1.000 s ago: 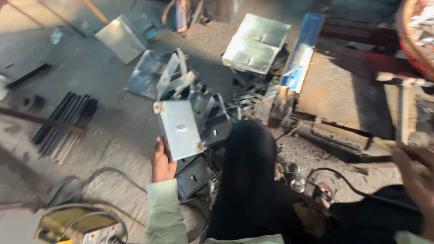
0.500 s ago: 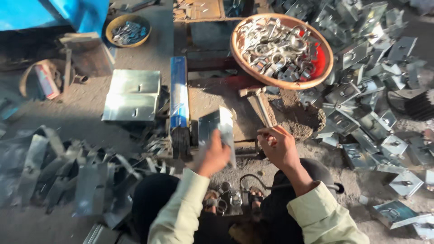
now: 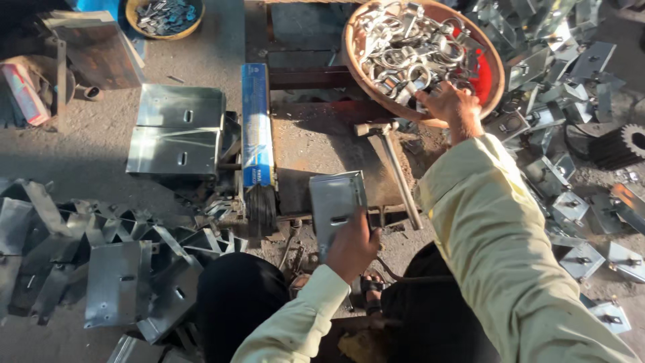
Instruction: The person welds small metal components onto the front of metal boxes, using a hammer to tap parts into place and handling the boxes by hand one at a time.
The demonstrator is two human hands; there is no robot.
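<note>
A rusty table point(image 3: 316, 144) carried a hammer point(image 3: 396, 168) and a blue box point(image 3: 255, 124), with a round basket point(image 3: 494, 64) of metal rings at its far edge. The dusty floor point(image 3: 80, 144) around it held folded metal brackets point(image 3: 121, 279) on the left and many more point(image 3: 571, 202) on the right.

Left hand point(image 3: 352, 246) clenched low, right hand point(image 3: 451, 105) outstretched.

Plate point(image 3: 334, 205) front-centre, basket point(image 3: 494, 74) behind right.
Hammer point(image 3: 396, 165) between them; brackets point(image 3: 127, 269) on floor left.
</note>
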